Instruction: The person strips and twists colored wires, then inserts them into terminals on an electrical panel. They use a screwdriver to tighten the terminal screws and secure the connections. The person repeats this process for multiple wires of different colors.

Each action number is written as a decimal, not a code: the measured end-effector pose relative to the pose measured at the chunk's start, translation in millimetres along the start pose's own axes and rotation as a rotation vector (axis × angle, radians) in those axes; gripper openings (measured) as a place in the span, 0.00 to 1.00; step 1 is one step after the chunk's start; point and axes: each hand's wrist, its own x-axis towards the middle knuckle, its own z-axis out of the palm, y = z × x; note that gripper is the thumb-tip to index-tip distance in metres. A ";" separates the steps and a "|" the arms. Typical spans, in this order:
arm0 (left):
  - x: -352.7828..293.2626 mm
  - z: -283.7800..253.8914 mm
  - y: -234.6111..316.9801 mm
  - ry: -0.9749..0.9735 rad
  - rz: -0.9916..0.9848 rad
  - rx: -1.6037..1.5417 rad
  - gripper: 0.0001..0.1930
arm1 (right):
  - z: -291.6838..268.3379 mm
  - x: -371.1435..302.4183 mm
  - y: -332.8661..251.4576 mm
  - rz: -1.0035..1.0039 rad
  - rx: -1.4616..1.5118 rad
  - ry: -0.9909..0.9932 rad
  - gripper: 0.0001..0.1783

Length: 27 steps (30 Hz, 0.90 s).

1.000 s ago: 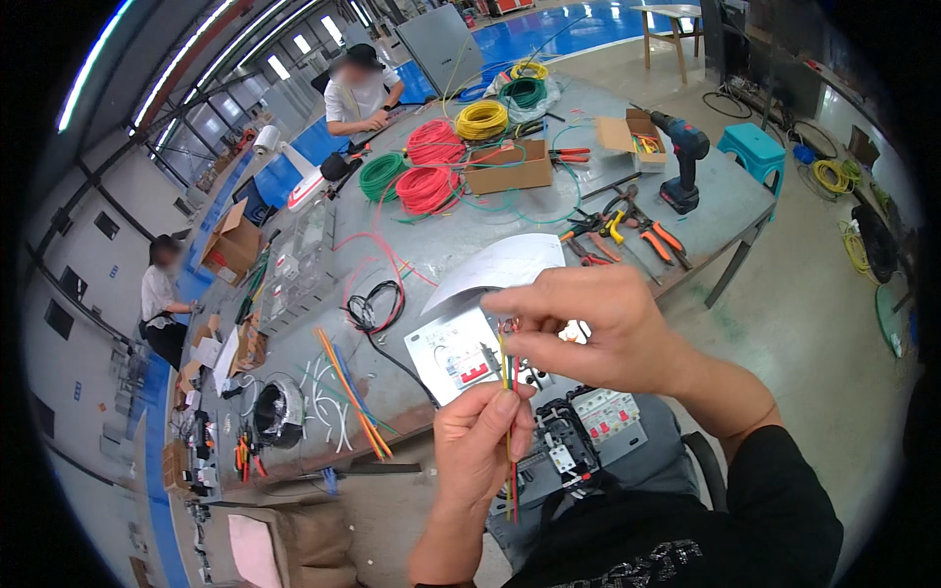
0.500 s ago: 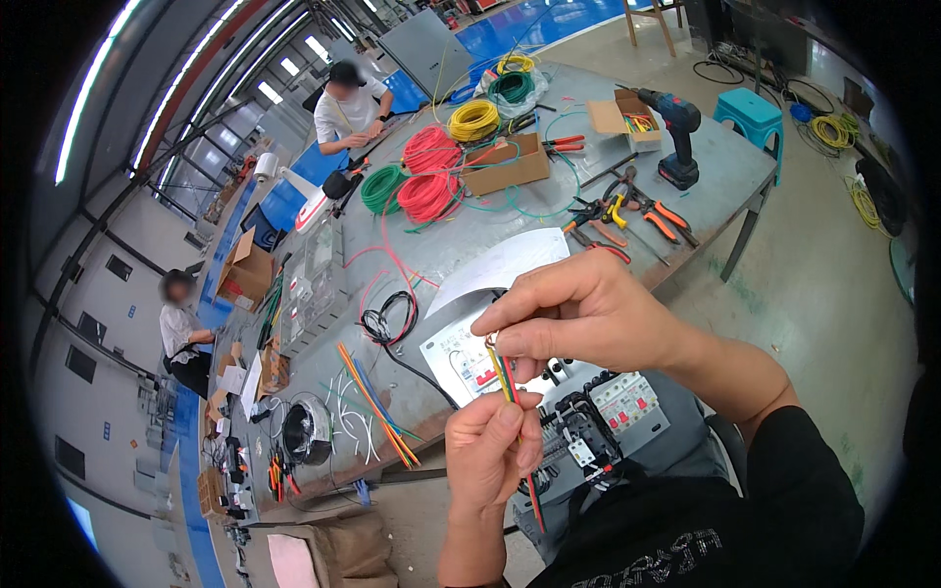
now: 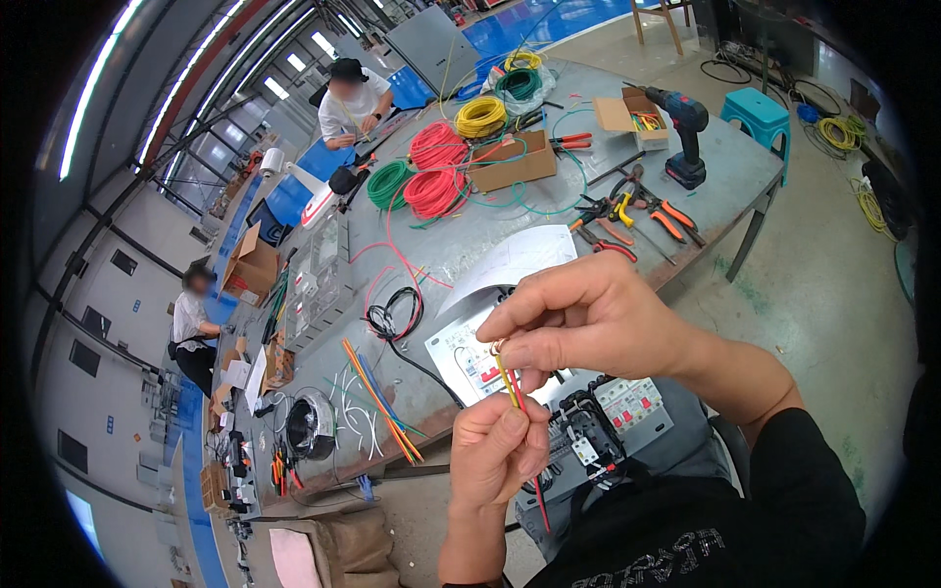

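In front of my chest, my left hand (image 3: pixel 498 446) is closed round a few thin insulated wires (image 3: pixel 508 382), yellow and red among them. A red end sticks out below the fist. My right hand (image 3: pixel 588 318) pinches the upper tips of these wires between thumb and fingers, and a bit of bare metal shows there. Beneath the hands are a white plate (image 3: pixel 443 345) with circuit breakers and a black electrical device (image 3: pixel 591 431). Close by, more breakers (image 3: pixel 630 404) stand on a plate. My right hand partly hides a curled paper sheet (image 3: pixel 515 260).
The grey metal table (image 3: pixel 392 338) carries red wire coils (image 3: pixel 436 191), a cordless drill (image 3: pixel 681 137), pliers (image 3: pixel 647 211), an open cardboard box (image 3: pixel 515 162) and loose cut wires (image 3: pixel 382 402). Two people work at the far side. A blue stool (image 3: pixel 760 113) stands beyond the right corner.
The view has shifted slightly, moving the scene a little to the right. My hands keep their hold; the wires have turned slightly and less green shows between them.
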 end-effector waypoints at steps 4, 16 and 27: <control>-0.4 0.5 0.8 -0.005 0.005 0.005 0.14 | -0.4 1.1 5.7 -0.011 0.025 -0.014 0.14; 7.3 -0.9 0.7 -0.021 -0.007 0.080 0.15 | 0.6 -1.4 14.3 0.108 0.058 -0.052 0.14; 11.2 -0.1 5.6 0.131 0.195 0.449 0.14 | 2.6 1.5 21.9 0.172 0.113 0.031 0.16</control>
